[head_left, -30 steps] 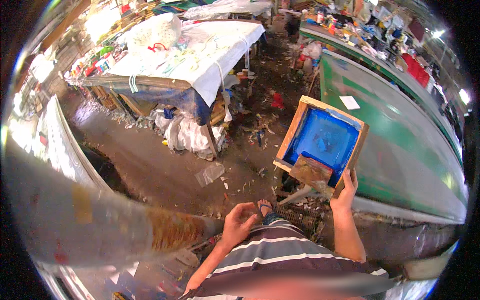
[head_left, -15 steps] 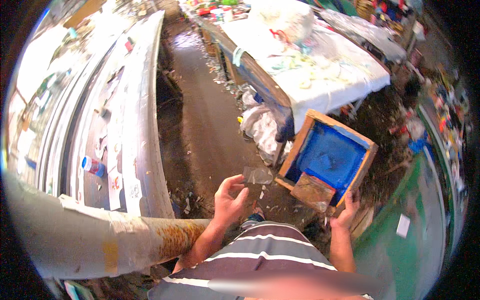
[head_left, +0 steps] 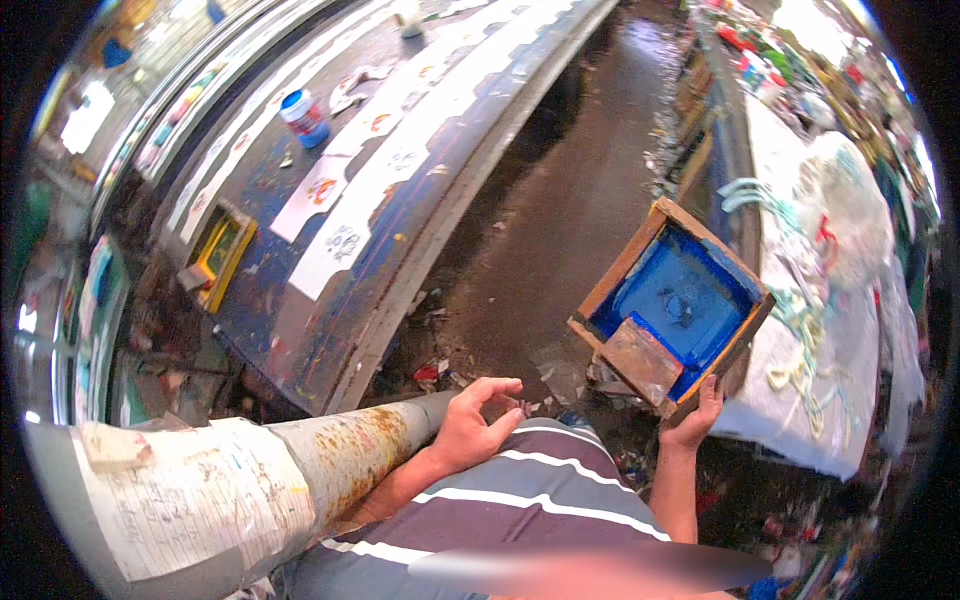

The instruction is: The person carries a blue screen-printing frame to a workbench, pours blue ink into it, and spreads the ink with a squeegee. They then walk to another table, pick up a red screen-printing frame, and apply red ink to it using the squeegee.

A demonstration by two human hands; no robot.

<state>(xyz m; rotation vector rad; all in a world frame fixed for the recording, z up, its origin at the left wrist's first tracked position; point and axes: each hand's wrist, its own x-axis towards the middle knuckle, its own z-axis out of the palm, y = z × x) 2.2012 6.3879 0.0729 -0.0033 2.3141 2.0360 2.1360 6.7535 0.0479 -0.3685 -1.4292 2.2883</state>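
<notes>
My right hand [head_left: 690, 420] grips the lower right corner of a wooden-framed screen [head_left: 700, 270] with blue ink across its mesh. A stained wooden-handled blade, probably a squeegee [head_left: 640, 360], rests in the frame's lower corner. My left hand [head_left: 485, 415] is empty, fingers loosely bent and apart, in front of my striped shirt and beside a rusty, paper-covered pole [head_left: 360, 450]. To the upper left, a long dark table [head_left: 320, 340] holds printed paper strips [head_left: 330, 250], a blue-and-white tub [head_left: 305, 120] and a small yellow frame [head_left: 220, 260].
An aisle of stained floor [head_left: 530, 250] runs away between the dark table and a white-covered table [head_left: 840, 440] on the right, which bears a plastic bag [head_left: 840, 190], pale straps and clutter. Scraps lie on the floor below. The pole stands close at my lower left.
My view has swung left, bringing the printed strips table to upper middle and shifting the white table to the right. My right hand carries the blue screen along; my left hand stays empty.
</notes>
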